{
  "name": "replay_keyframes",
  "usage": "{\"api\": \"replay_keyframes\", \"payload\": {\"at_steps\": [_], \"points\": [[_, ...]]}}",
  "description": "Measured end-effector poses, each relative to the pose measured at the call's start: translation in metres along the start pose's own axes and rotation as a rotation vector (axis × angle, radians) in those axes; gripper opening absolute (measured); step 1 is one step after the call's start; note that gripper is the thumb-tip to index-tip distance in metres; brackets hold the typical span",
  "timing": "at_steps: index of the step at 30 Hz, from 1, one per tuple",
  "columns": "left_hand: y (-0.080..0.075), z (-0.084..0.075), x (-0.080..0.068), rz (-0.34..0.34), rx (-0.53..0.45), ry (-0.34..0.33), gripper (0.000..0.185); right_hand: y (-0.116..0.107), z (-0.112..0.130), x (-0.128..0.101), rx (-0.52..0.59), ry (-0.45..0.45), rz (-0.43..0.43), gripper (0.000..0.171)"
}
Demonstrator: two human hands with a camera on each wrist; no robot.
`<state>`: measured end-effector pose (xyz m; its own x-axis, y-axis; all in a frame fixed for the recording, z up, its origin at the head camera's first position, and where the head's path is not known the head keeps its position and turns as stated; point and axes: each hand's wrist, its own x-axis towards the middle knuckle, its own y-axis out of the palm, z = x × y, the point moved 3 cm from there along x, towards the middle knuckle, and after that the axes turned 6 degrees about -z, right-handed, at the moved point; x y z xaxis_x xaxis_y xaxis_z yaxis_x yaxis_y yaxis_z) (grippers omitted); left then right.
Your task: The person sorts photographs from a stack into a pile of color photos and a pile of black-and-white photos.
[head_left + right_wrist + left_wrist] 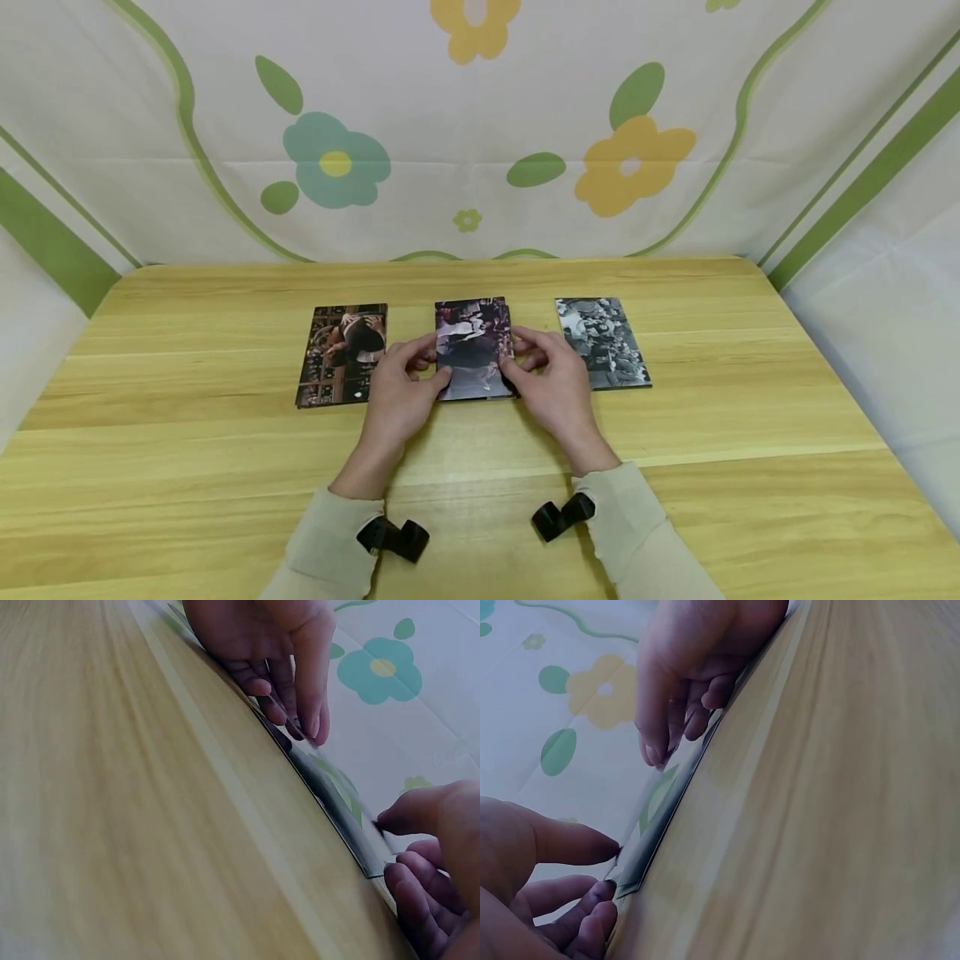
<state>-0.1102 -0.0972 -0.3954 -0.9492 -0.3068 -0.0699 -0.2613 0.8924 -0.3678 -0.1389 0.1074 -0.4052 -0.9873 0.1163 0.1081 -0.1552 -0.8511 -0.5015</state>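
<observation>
Three photo prints lie in a row on the wooden table (225, 467). My left hand (437, 360) pinches the left edge of the middle photo stack (472, 342), thumb near its lower corner. My right hand (512, 354) pinches the stack's right edge. In the left wrist view my left hand (613, 868) has thumb and fingers at a corner of the photo stack (660, 825), which lies low against the table. The right wrist view shows my right hand (384, 846) gripping the near corner of the stack (330, 791), which bows slightly.
A dark-toned photo (343, 354) lies left of the hands and a black-and-white photo (602, 342) lies right. A flowered cloth backdrop (480, 150) rises behind the table and along both sides. Black wrist cameras (393, 537) sit at my cuffs.
</observation>
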Motion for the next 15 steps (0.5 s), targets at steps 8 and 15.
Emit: {"api": "replay_keyframes", "payload": {"at_steps": [8, 15], "points": [[0.0006, -0.0024, 0.0000, -0.016, -0.078, -0.028, 0.048, -0.0030, 0.0013, -0.0019, 0.106, 0.015, -0.033, 0.046], [-0.0032, -0.0047, 0.0000, -0.055, -0.160, -0.052, 0.048, -0.0014, 0.0036, -0.0023, 0.281, 0.041, -0.022, 0.047]]}}
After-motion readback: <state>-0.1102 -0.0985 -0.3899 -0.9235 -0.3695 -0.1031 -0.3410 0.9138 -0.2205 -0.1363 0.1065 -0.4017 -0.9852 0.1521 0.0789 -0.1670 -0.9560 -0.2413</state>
